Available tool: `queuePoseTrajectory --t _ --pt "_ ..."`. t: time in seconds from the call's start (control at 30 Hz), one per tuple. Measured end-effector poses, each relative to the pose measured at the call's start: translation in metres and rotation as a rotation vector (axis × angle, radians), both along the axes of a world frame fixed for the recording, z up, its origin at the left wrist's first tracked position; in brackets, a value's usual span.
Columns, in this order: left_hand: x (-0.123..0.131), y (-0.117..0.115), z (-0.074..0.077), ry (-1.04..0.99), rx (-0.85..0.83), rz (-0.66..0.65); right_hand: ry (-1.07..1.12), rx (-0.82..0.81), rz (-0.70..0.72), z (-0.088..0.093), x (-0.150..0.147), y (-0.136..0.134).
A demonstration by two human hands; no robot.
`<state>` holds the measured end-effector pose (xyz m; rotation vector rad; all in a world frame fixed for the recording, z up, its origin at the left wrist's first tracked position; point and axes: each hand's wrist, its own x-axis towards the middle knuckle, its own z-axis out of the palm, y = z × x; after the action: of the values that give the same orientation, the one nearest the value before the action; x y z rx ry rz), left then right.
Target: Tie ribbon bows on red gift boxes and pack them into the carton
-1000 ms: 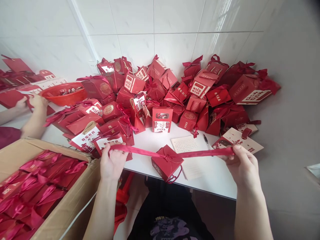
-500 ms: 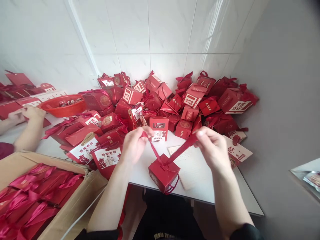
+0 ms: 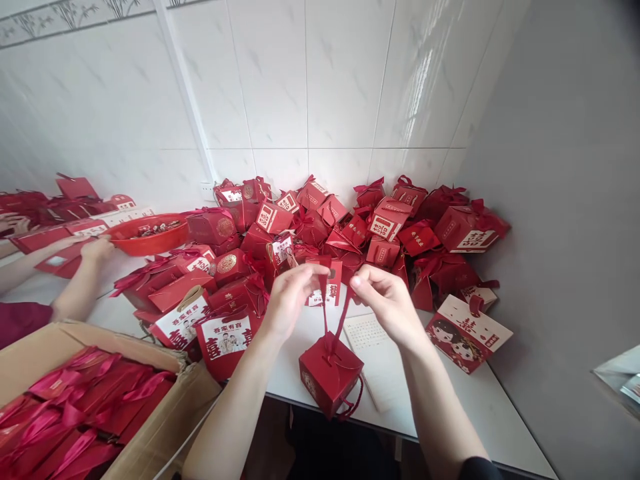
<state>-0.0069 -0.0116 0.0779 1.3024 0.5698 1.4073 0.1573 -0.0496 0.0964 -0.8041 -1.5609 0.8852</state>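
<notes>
A small red gift box [image 3: 327,377] sits at the table's front edge, with a red cord handle [image 3: 356,402] hanging off its right side. Two ends of a red ribbon [image 3: 343,317] rise from the slits in its top. One end is pinched in my left hand [image 3: 295,293], the other between the thumb and fingers of my right hand [image 3: 381,293]. Both hands are closed and held above the box, a short way apart. Behind them stands a red and white box [image 3: 327,297], partly hidden by my left fingers and the ribbon.
Red gift boxes [image 3: 310,230] are heaped along the wall. A notebook page [image 3: 373,340] lies right of the box, a picture bag [image 3: 463,337] beyond it. At left are a cardboard carton [image 3: 165,400] of ribboned boxes, an orange basin [image 3: 150,243], and another person's hands [image 3: 95,253].
My hands have come closer together, and the ribbon ends now rise steeply instead of spreading wide. The view has tilted upward. At left, the other person's hands have moved apart, one beside the basin.
</notes>
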Motion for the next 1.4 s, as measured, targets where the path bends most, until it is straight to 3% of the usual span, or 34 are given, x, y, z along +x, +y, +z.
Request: queuePoseTrajectory --t 0.07,0.17,0.2,0.23,0.27,0.37,0.43,0.47,0.57,0.77,1.0,1.23,1.4 --pt "-0.008 0.009 -0.004 0.106 0.042 0.19 -0.146 0.007 0.12 -0.002 0.019 -0.017" --pt "-0.022 0.019 -0.016 0.34 0.196 0.518 -0.443 -0.096 0.622 -0.012 0.055 -0.04" --pt "-0.027 0.019 -0.022 0.399 0.233 0.548 -0.523 -0.185 0.762 -0.017 0.065 -0.045" --pt "-0.03 0.018 -0.029 0.45 0.241 0.503 -0.57 -0.276 0.809 -0.025 0.072 -0.049" --pt "-0.033 0.016 -0.038 0.503 0.216 0.39 -0.603 -0.36 0.769 -0.034 0.077 -0.052" --pt "-0.037 0.004 -0.066 0.729 0.025 -0.057 -0.665 -0.494 0.308 -0.07 0.071 -0.055" --pt "-0.036 -0.003 -0.084 0.865 -0.05 -0.195 -0.741 -0.546 0.078 -0.093 0.056 -0.056" --pt "-0.035 -0.006 -0.091 0.905 -0.061 -0.21 -0.759 -0.559 0.034 -0.102 0.048 -0.056" --pt "-0.033 -0.015 -0.102 0.967 -0.068 -0.161 -0.732 -0.564 0.026 -0.117 0.025 -0.058" --pt "-0.041 -0.036 -0.105 1.073 -0.18 -0.036 -0.619 -0.541 -0.114 -0.125 0.011 -0.048" --pt "-0.052 -0.056 -0.115 0.912 -0.331 -0.097 -0.514 -0.552 -0.039 -0.133 0.013 -0.028" --pt "-0.054 -0.055 -0.107 0.846 -0.35 -0.158 -0.328 -0.586 0.039 -0.138 0.021 -0.021" --pt "-0.053 -0.054 -0.111 0.844 -0.374 -0.252 -0.266 -0.628 0.076 -0.136 0.026 -0.017"
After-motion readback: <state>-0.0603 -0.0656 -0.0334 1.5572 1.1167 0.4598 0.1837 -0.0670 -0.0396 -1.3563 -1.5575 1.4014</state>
